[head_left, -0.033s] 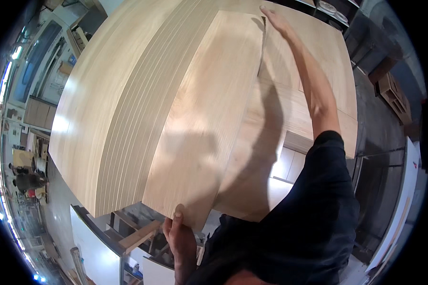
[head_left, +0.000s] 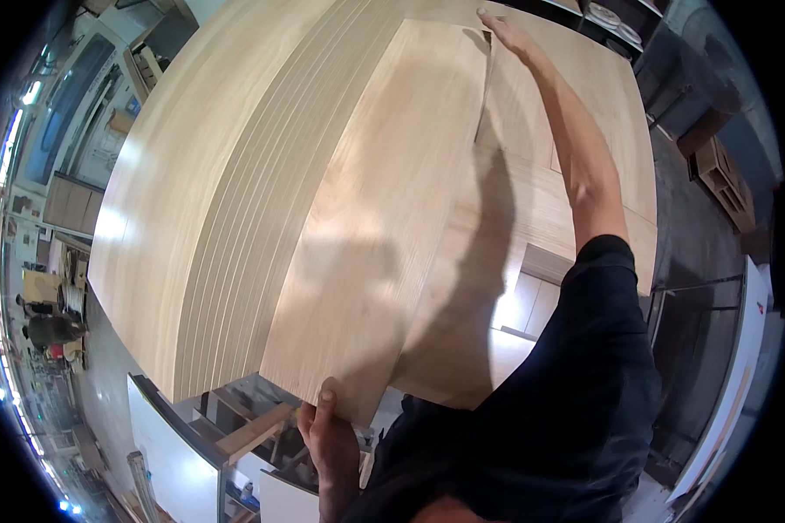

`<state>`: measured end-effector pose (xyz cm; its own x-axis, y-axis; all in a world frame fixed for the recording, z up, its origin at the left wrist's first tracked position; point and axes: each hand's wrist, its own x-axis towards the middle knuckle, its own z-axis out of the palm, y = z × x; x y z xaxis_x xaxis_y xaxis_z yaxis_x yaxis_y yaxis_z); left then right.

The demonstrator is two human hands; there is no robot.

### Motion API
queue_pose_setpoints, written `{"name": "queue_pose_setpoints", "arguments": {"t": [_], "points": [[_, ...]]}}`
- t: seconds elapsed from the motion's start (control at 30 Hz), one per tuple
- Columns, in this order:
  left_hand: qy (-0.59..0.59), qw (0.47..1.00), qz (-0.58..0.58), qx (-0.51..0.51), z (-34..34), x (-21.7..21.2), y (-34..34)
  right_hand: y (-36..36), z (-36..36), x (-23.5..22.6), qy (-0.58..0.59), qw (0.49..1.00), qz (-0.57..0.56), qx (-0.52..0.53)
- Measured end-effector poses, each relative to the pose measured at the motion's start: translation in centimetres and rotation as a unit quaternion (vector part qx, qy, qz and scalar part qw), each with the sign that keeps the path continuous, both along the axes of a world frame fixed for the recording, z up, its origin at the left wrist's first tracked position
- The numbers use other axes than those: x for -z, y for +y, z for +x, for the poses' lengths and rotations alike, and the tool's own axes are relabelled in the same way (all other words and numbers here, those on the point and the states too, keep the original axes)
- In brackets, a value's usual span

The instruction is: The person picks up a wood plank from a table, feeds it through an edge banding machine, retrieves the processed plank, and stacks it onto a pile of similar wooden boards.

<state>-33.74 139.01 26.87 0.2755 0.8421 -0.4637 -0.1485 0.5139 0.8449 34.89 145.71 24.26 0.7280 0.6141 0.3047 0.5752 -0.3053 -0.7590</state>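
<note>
A long pale wood-grain board (head_left: 366, 200) lies lengthwise before me, on top of other boards of the same colour. My left hand (head_left: 330, 436) is closed on its near end, thumb on the top face and fingers underneath. Stretched far forward, my right hand (head_left: 504, 35) is at the board's far right corner, closed on it; part of its fingers is hidden. A narrow dark gap shows along the far part of the board's right edge. To its left rises a stack of similar boards (head_left: 235, 227), their edges showing as parallel lines.
More pale panels (head_left: 602, 131) lie under my right arm. Below the near edge is a frame with a wooden bar (head_left: 257, 433) and a white panel (head_left: 174, 444). A wooden crate (head_left: 722, 179) stands on the floor at right. A person (head_left: 52, 329) is at far left.
The view has shifted very slightly. Both hands keep their places on the board.
</note>
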Motion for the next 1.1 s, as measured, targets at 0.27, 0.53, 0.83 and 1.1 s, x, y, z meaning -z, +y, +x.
{"name": "queue_pose_setpoints", "arguments": {"t": [0.27,0.53,0.83,1.1], "points": [[0.044,0.998,-0.023,-0.027,0.8,0.1,-0.2,1.7,-1.2,1.5,0.145,0.989,-0.016,-0.003],[0.035,0.999,-0.013,-0.028,0.9,0.5,-0.3,1.7,0.9,1.8,0.147,0.988,-0.05,-0.004],[0.074,0.996,-0.052,-0.014,0.6,-0.4,-0.4,2.3,-3.5,5.2,0.062,0.987,0.064,0.134],[-0.029,0.998,-0.041,0.03,-3.2,1.7,-0.4,0.5,-20.6,8.0,0.484,0.82,0.29,-0.098]]}}
